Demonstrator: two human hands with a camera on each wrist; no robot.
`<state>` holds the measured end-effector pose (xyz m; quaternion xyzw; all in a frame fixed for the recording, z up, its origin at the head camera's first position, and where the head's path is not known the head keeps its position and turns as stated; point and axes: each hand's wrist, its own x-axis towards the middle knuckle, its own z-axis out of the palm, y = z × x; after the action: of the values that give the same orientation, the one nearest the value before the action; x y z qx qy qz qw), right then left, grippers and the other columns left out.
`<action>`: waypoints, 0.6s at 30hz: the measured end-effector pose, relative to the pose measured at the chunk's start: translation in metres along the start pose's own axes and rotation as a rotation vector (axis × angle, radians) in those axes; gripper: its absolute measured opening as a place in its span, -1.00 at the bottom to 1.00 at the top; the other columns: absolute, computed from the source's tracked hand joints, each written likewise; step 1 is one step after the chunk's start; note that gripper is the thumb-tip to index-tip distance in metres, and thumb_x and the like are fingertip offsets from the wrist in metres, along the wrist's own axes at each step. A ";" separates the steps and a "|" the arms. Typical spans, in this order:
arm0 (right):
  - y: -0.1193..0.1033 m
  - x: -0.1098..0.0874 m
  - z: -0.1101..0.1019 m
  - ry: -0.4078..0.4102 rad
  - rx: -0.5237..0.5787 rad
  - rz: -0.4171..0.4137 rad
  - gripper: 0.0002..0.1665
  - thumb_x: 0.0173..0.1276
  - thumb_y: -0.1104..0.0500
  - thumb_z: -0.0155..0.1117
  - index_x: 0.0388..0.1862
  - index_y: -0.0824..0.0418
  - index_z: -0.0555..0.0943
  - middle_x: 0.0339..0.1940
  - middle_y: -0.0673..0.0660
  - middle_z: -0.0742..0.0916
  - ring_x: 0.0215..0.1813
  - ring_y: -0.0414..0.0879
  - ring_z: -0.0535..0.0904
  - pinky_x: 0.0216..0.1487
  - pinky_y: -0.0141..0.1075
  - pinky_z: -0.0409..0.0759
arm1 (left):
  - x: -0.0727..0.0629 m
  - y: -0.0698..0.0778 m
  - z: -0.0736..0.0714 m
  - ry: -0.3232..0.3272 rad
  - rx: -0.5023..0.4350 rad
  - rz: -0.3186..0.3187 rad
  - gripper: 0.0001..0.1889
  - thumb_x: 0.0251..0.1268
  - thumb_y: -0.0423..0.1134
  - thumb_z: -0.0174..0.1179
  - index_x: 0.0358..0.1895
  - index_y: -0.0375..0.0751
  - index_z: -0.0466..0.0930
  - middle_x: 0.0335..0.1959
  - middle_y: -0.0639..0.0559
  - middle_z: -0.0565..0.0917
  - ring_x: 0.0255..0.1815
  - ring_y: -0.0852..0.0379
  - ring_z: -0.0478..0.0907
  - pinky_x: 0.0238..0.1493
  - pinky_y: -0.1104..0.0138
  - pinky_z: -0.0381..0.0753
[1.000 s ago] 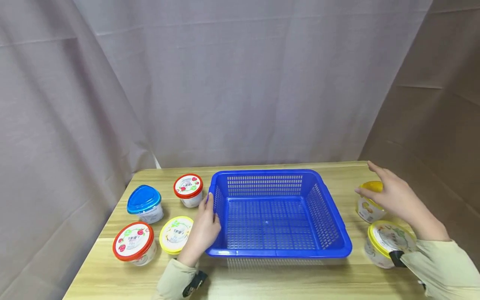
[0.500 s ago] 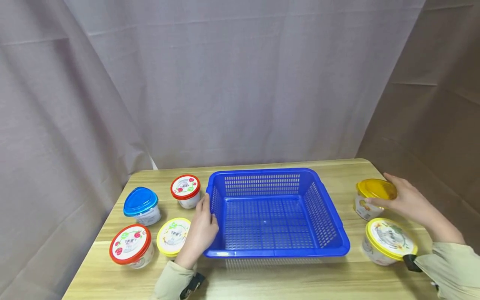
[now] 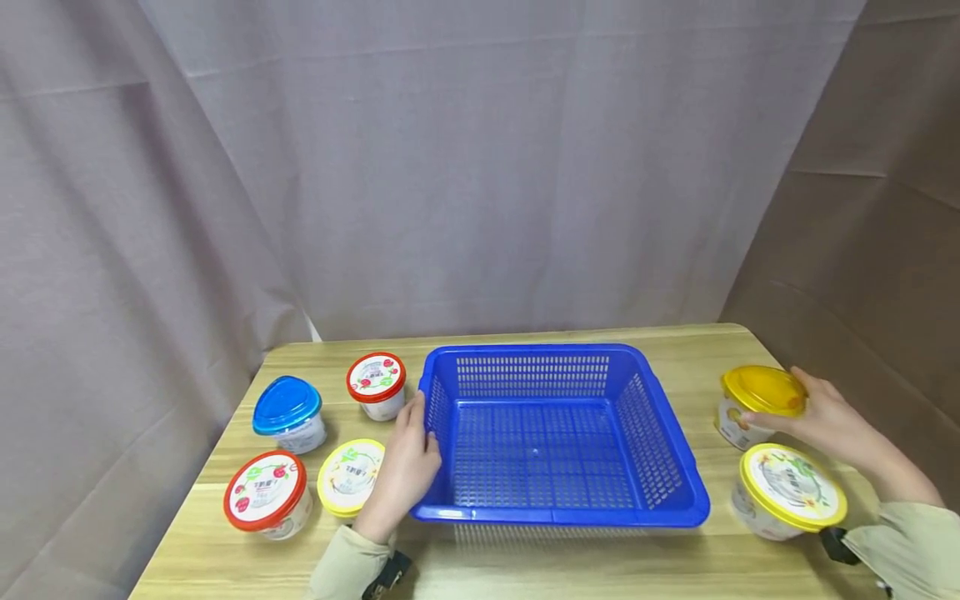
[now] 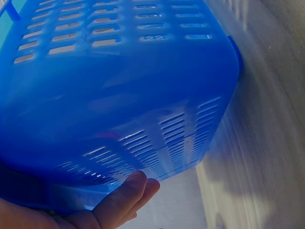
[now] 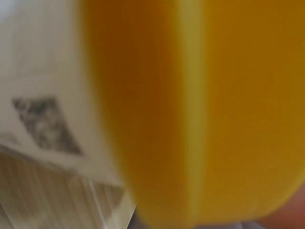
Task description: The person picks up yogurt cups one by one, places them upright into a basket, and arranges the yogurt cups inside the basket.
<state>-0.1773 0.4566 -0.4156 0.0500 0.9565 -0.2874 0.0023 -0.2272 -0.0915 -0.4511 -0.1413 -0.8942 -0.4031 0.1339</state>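
Note:
A blue plastic basket with slotted walls stands in the middle of the wooden table. My left hand grips its left rim; in the left wrist view, my fingers lie along the basket's outer wall. At the right, my right hand holds a white tub with an amber-yellow lid, thumb in front and fingers behind. That lid fills most of the right wrist view, blurred. Just nearer me, below the right hand, is a round tub with a yellow-rimmed white lid.
Left of the basket stand a blue-lidded tub, two red-lidded tubs, one far and one near, and a yellow-lidded tub partly behind my left hand. A grey curtain hangs behind the table.
My right hand has moved down and right and closed around the amber-lidded tub, which stays about where it was. The left hand keeps its place on the basket rim.

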 end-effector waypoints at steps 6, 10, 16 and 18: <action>0.006 0.004 0.000 0.007 0.017 -0.005 0.38 0.39 -0.23 0.30 0.50 0.65 -0.36 0.37 0.82 -0.01 0.30 0.75 0.04 0.09 0.60 0.17 | -0.001 0.001 0.000 0.014 0.005 0.009 -0.37 0.29 -0.54 0.08 0.45 -0.60 0.19 0.38 -0.50 0.34 0.41 -0.36 0.31 0.43 -0.09 0.28; 0.008 0.004 0.003 -0.012 0.053 0.007 0.38 0.41 -0.22 0.28 0.50 0.63 -0.41 0.37 0.84 0.00 0.28 0.74 0.08 0.09 0.58 0.20 | -0.002 0.001 0.000 0.015 -0.001 0.004 -0.37 0.28 -0.56 0.08 0.44 -0.61 0.19 0.39 -0.50 0.33 0.41 -0.37 0.31 0.43 -0.09 0.27; 0.013 0.003 0.006 -0.037 0.120 0.050 0.40 0.44 -0.23 0.24 0.49 0.54 -0.54 0.37 0.85 -0.13 0.30 0.76 0.01 0.11 0.59 0.15 | -0.001 0.002 0.001 0.011 -0.003 0.014 -0.37 0.28 -0.57 0.06 0.44 -0.63 0.19 0.39 -0.51 0.32 0.40 -0.39 0.32 0.41 -0.11 0.29; 0.014 0.004 0.008 -0.046 0.147 0.066 0.41 0.44 -0.24 0.22 0.49 0.51 -0.58 0.37 0.84 -0.18 0.31 0.76 -0.03 0.12 0.60 0.11 | -0.001 0.002 0.001 0.009 0.000 0.010 -0.37 0.29 -0.57 0.06 0.45 -0.62 0.19 0.40 -0.51 0.32 0.41 -0.37 0.31 0.42 -0.10 0.28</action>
<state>-0.1797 0.4645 -0.4300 0.0748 0.9303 -0.3578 0.0300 -0.2258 -0.0896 -0.4511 -0.1437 -0.8928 -0.4032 0.1400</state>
